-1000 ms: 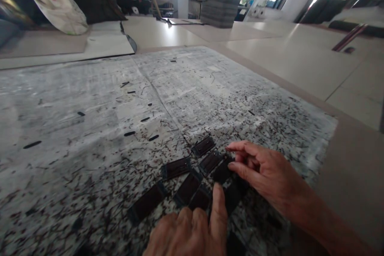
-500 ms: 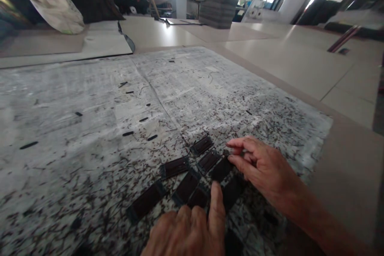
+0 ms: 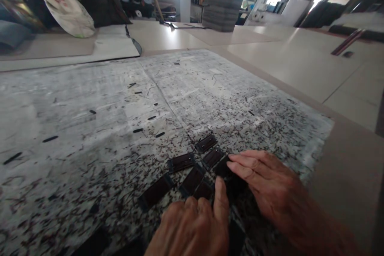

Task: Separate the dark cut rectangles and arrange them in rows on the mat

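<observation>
Several dark rectangular pieces with dark blue edges lie in a loose cluster on a worn whitish sheet (image 3: 114, 100). One such piece (image 3: 156, 192) is at the cluster's left, another (image 3: 206, 143) at its top. My left hand (image 3: 193, 224) rests low in the middle, index finger stretched out onto a darker piece (image 3: 223, 167), its other fingers bent. At the right side of that piece is my right hand (image 3: 265, 182), fingers close together and tips at its upper edge. The thumb is hidden, and what lies under the palm cannot be made out.
Dark scraps and threads litter the sheet, with small dark strips (image 3: 50, 139) farther left. Beyond are a pale tabletop (image 3: 300, 56), a grey stack (image 3: 223, 8), a white bag (image 3: 64, 8) and a reddish strip-like object (image 3: 348, 43).
My right hand has turned palm down and come lower, its fingers now together where thumb and fingers were parted. My left hand stays by the same piece. The view has shifted slightly left.
</observation>
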Demonstrator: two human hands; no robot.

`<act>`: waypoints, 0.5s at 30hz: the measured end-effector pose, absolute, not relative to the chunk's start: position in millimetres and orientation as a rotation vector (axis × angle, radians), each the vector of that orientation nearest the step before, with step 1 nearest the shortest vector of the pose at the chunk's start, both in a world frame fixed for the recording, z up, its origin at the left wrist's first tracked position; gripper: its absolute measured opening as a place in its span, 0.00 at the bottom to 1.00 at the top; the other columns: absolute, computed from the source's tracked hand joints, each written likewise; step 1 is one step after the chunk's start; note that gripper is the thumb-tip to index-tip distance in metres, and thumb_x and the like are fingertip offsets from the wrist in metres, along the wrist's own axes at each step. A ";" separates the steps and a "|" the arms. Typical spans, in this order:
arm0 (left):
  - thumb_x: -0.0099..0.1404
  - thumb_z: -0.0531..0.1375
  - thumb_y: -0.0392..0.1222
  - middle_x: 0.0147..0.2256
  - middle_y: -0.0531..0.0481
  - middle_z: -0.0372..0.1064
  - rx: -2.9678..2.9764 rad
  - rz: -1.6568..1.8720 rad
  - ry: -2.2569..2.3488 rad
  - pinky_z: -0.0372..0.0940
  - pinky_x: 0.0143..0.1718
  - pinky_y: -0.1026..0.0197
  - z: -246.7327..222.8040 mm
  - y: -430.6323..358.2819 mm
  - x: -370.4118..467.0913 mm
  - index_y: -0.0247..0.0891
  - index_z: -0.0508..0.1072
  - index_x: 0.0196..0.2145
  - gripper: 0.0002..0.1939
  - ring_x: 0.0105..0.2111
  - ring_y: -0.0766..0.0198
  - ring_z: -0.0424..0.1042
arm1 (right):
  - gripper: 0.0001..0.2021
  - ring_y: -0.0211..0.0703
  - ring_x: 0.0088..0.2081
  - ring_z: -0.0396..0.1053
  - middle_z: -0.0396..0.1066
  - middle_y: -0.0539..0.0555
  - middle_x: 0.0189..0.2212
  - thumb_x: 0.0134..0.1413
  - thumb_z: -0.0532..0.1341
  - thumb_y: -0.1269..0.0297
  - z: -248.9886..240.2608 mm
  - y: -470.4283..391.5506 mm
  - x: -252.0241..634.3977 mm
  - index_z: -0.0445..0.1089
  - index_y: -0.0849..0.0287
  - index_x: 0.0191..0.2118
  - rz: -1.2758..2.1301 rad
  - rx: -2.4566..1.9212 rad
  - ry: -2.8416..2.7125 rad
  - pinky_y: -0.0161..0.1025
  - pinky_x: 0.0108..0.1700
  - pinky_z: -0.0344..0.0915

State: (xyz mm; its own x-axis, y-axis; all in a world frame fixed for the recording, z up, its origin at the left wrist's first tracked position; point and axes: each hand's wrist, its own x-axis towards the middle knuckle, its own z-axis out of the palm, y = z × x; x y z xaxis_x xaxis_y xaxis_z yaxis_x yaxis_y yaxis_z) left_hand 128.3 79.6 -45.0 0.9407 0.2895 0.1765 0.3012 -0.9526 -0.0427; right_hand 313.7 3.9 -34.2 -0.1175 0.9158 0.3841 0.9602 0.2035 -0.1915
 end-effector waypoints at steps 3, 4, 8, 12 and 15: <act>0.60 0.52 0.35 0.20 0.55 0.69 -3.038 -0.213 -0.465 0.56 0.14 0.60 -42.4 79.2 128.7 0.31 0.64 0.53 0.23 0.16 0.64 0.67 | 0.19 0.52 0.51 0.61 0.69 0.54 0.49 0.61 0.44 0.78 -37.8 -0.3 310.2 0.69 0.64 0.49 -0.239 -1.835 -2.130 0.49 0.51 0.57; 0.60 0.51 0.34 0.21 0.55 0.69 -3.041 -0.196 -0.461 0.56 0.15 0.60 -41.8 79.1 128.4 0.31 0.63 0.54 0.23 0.16 0.63 0.67 | 0.20 0.52 0.51 0.61 0.69 0.54 0.50 0.62 0.44 0.77 -38.4 -1.6 309.2 0.68 0.64 0.50 -0.263 -1.851 -2.148 0.49 0.51 0.56; 0.60 0.49 0.33 0.22 0.54 0.69 -3.077 -0.135 -0.470 0.58 0.15 0.60 -41.5 79.0 126.2 0.29 0.61 0.55 0.24 0.17 0.63 0.68 | 0.21 0.51 0.51 0.62 0.68 0.55 0.51 0.66 0.40 0.71 -37.6 -4.2 306.1 0.66 0.61 0.53 -0.324 -1.883 -2.213 0.48 0.50 0.55; 0.60 0.48 0.32 0.24 0.51 0.71 -3.117 -0.095 -0.477 0.59 0.17 0.60 -38.8 79.5 125.7 0.29 0.58 0.56 0.26 0.19 0.61 0.70 | 0.22 0.50 0.50 0.63 0.68 0.55 0.50 0.67 0.39 0.69 -35.9 -4.0 303.1 0.67 0.59 0.53 -0.369 -1.899 -2.229 0.47 0.50 0.55; 0.59 0.48 0.30 0.25 0.49 0.72 -3.143 -0.035 -0.497 0.60 0.18 0.59 -31.5 79.0 126.6 0.29 0.58 0.57 0.27 0.20 0.60 0.70 | 0.20 0.51 0.50 0.63 0.68 0.56 0.50 0.66 0.41 0.69 -36.7 -4.0 300.7 0.67 0.59 0.52 -0.387 -1.926 -2.218 0.48 0.50 0.55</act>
